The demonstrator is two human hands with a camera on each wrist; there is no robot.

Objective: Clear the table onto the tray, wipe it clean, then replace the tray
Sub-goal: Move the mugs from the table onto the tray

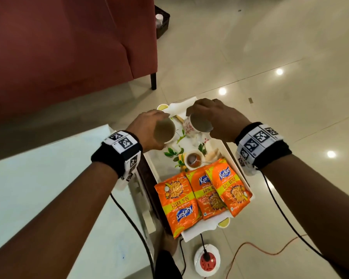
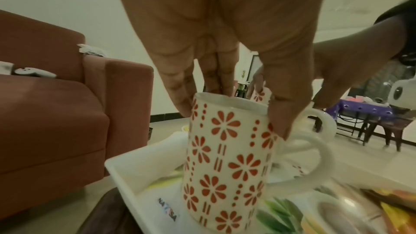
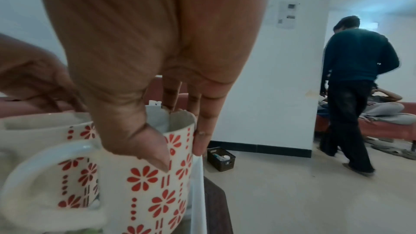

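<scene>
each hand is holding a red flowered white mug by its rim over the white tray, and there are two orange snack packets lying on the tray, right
Not quite: three orange snack packets lie on the white tray, as the head view shows. The rest stands: the left hand and right hand each hold a red-flowered white mug by its rim, left mug, right mug.

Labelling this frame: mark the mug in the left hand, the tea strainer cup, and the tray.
left mug [image 2: 225,157], left wrist view, patterned side wall.
tea strainer cup [image 1: 193,158], head view, strainer bowl.
tray [image 1: 242,178], head view, right rim.
</scene>
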